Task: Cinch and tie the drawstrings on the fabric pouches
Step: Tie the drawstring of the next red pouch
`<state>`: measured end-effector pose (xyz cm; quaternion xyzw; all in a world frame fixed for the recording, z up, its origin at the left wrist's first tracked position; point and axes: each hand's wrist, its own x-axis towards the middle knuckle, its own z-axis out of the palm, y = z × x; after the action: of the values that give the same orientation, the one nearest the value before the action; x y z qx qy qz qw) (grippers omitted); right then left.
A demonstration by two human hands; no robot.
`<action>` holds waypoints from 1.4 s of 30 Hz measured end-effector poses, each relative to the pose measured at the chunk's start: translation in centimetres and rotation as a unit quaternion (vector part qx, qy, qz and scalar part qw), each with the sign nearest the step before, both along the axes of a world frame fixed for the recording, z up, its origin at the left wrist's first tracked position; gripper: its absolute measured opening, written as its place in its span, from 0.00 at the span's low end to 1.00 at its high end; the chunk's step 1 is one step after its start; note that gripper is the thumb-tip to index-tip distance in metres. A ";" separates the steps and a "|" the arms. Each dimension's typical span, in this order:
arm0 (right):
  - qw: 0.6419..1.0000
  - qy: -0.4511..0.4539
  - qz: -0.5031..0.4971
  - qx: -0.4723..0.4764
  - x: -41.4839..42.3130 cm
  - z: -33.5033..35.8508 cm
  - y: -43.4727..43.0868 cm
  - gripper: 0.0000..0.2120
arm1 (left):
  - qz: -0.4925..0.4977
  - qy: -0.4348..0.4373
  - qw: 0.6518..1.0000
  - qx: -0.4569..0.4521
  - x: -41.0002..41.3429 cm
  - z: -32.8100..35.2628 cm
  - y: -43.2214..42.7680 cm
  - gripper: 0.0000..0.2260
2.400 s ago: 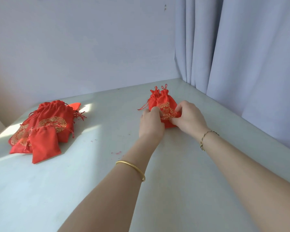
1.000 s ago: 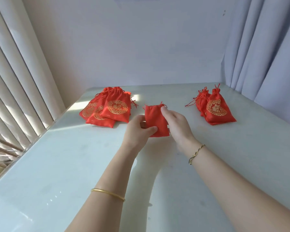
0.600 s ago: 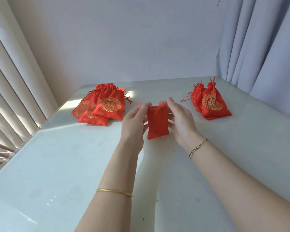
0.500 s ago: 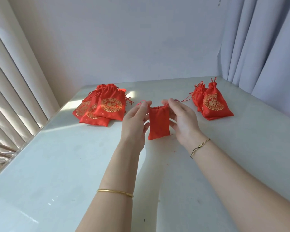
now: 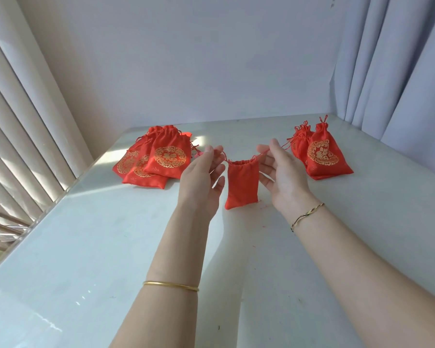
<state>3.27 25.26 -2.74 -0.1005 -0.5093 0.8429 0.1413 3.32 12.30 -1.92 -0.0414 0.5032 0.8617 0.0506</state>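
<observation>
A small plain red pouch hangs above the white table between my hands, its mouth gathered into pleats. Red drawstrings run out sideways from its top. My left hand pinches the left drawstring between thumb and forefinger, other fingers spread. My right hand pinches the right drawstring the same way. A pile of red pouches with gold emblems and loose mouths lies at the back left. Cinched, tied pouches stand at the back right.
Vertical blinds run along the table's left edge. Grey curtains hang at the back right, close to the tied pouches. A pale wall closes off the table's far side.
My hands have moved apart sideways, pulling the drawstrings out, and the pouch mouth has gathered tighter. Earlier I left the tied pouches at the right and picked up this small pouch.
</observation>
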 end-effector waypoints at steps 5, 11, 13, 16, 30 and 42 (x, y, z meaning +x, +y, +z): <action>0.997 -0.019 0.001 -0.080 -0.2 0.3 1.0 0.09 | 0.000 -0.019 0.999 0.039 -0.1 0.1 -0.1 0.08; 0.991 -0.033 -0.020 -0.129 -0.5 0.4 2.0 0.10 | 0.019 -0.034 0.996 0.076 -0.2 0.1 -0.3 0.09; 0.990 -0.037 -0.032 -0.134 -0.5 0.4 2.1 0.10 | 0.033 -0.038 0.995 0.082 -0.2 0.1 -0.4 0.11; 0.984 -0.042 -0.050 -0.164 -0.5 0.3 2.4 0.12 | 0.057 -0.039 0.991 0.113 -0.3 -0.1 -0.5 0.12; 0.998 0.021 0.004 -0.066 0.3 3.7 2.9 0.12 | 0.009 0.117 0.965 -0.235 0.7 1.9 -0.5 0.11; 0.954 0.122 0.128 0.241 2.9 6.5 -0.6 0.10 | -0.186 0.143 0.892 -0.386 2.1 3.1 0.4 0.07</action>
<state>6.21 24.68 3.75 0.1063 -0.6851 0.7117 0.1129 5.46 12.75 1.17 0.1599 0.7968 0.5708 0.1176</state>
